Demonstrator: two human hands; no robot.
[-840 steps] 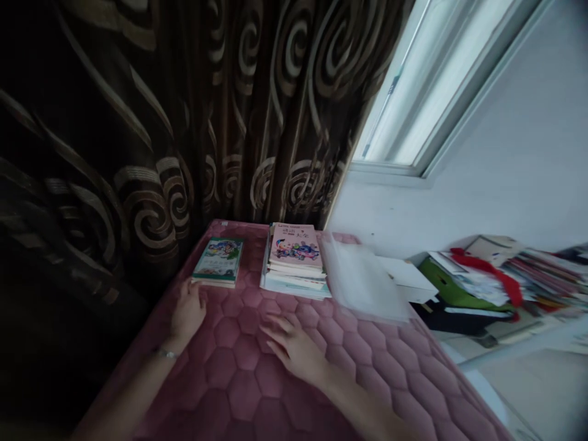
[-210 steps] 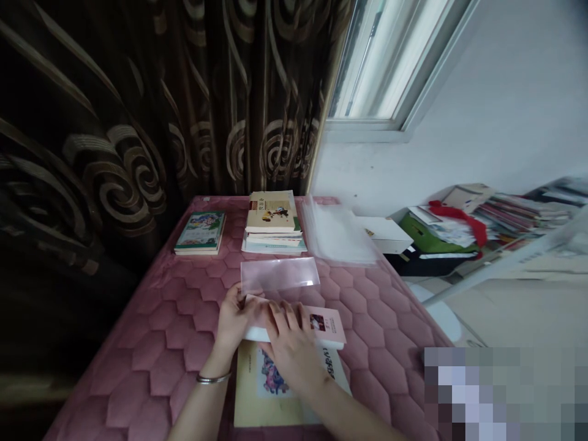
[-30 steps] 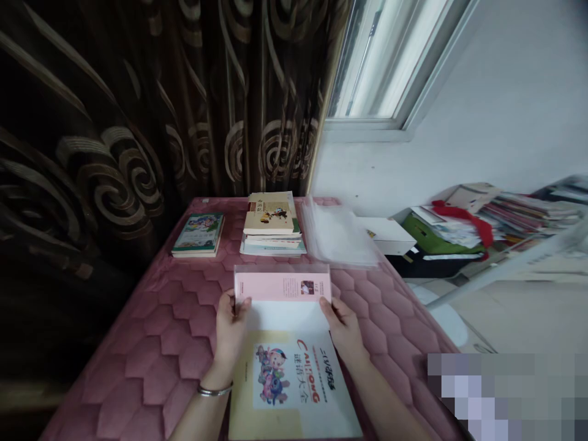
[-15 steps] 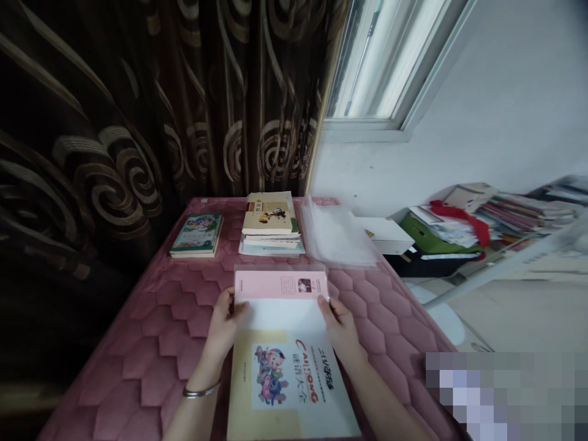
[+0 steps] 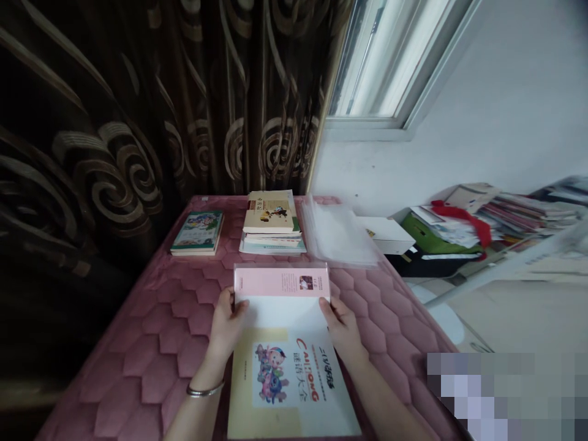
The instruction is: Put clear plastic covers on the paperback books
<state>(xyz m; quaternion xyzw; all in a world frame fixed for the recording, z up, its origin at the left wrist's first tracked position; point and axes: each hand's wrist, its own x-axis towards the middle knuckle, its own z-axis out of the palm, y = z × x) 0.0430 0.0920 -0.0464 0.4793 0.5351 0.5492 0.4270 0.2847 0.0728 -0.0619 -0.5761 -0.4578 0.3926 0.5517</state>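
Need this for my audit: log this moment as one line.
left hand: holds left edge of open book's cover | right hand: holds its right edge | book stack: beyond, on quilted surface

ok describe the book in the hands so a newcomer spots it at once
Find the pink quilted surface before the dark curtain. Toward its near end, the left hand and right hand hold a book with cartoon figures. Unlike the closed green-edged book and the book stack beyond, it is open, showing a pink flap.
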